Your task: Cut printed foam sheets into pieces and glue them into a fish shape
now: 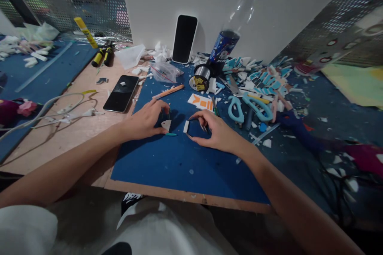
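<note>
My left hand (pixel 150 118) rests on the blue work mat (pixel 167 163), thumb and curled fingers apart. Between them lies a small white wedge-shaped piece (pixel 166 124), close to the thumb with its long teal nail. My right hand (pixel 216 128) is just across from it, thumb and forefinger curved, their long nails at the two ends of a small white rectangular block (pixel 186 126). A narrow stretch of mat separates the two pieces. Behind my hands are an orange pen-like stick (pixel 169 92) and a white card with orange shapes (pixel 201 102).
Light-blue-handled scissors (pixel 235 109), a thread spool (pixel 200 81) and many foam scraps (pixel 266 77) crowd the right. A cola bottle (pixel 226 42) and upright phone (pixel 184 40) stand behind. Another phone (pixel 121 93), pliers (pixel 103 54) and cables (pixel 70 114) lie left.
</note>
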### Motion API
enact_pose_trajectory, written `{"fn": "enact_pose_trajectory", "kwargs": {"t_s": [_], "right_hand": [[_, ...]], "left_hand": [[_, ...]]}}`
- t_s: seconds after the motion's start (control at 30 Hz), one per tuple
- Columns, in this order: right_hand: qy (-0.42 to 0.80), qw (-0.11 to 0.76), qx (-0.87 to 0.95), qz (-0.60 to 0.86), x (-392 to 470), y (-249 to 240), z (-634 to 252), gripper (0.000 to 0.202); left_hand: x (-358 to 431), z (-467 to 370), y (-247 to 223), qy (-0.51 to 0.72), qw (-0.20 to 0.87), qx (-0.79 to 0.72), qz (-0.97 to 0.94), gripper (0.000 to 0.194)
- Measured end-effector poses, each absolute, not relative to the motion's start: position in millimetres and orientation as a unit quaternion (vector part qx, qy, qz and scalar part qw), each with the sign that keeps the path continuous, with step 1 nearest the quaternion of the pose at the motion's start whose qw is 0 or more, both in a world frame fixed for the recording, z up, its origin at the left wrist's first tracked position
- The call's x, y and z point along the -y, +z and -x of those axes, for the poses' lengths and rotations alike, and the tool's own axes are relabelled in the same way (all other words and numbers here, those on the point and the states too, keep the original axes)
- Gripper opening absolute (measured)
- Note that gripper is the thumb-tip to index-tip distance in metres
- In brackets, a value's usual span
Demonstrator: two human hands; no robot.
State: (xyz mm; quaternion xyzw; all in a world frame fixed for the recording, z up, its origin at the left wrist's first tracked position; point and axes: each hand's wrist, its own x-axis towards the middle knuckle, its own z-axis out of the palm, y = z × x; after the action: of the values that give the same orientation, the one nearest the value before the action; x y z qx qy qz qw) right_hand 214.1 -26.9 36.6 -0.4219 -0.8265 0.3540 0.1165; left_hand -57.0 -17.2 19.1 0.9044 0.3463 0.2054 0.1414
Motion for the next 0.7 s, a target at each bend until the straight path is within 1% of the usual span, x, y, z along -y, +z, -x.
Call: {"fn": "enact_pose_trajectory", "kwargs": {"t_s": [0.1,0.17,0.23,0.3,0.37,0.4,0.47,0.53,0.6,0.7], "right_hand": [[0.359,0.124,0.827,0.415,26.7,38.6,-218.2,0.05],[0.356,0.149,0.827,0.409,26.7,39.5,-221.0,0.05],[0.345,0.203,0.823,0.403,27.5,40.0,-222.1,0.045],[0.348,0.279,0.801,0.399,29.7,40.3,-220.1,0.035],[0.403,0.342,0.75,0.397,33.5,40.7,-215.2,0.027],[0.447,0.358,0.717,0.397,35.7,41.0,-212.0,0.027],[0.549,0.353,0.645,0.399,40.7,41.9,-205.5,0.03],[0.632,0.32,0.581,0.4,45.4,42.9,-200.1,0.035],[0.688,0.294,0.533,0.394,49.2,44.1,-197.0,0.039],[0.739,0.27,0.491,0.374,52.2,45.8,-195.9,0.041]], "left_hand": [[19.3,56.2,19.8,0.217,0.159,-0.337,-0.902,0.04],[21.4,56.0,20.3,0.232,0.176,-0.33,-0.898,0.038],[24.0,55.3,21.5,0.257,0.194,-0.318,-0.892,0.038],[27.3,53.0,23.7,0.283,0.212,-0.3,-0.886,0.039],[31.2,48.8,26.3,0.317,0.231,-0.281,-0.876,0.039],[33.2,46.0,27.3,0.337,0.243,-0.271,-0.868,0.039],[37.1,40.2,28.4,0.38,0.267,-0.256,-0.848,0.039],[40.2,34.9,27.8,0.41,0.28,-0.254,-0.83,0.041],[42.5,31.1,26.2,0.425,0.277,-0.266,-0.82,0.045],[44.7,27.7,24.8,0.428,0.268,-0.29,-0.813,0.053]]}}
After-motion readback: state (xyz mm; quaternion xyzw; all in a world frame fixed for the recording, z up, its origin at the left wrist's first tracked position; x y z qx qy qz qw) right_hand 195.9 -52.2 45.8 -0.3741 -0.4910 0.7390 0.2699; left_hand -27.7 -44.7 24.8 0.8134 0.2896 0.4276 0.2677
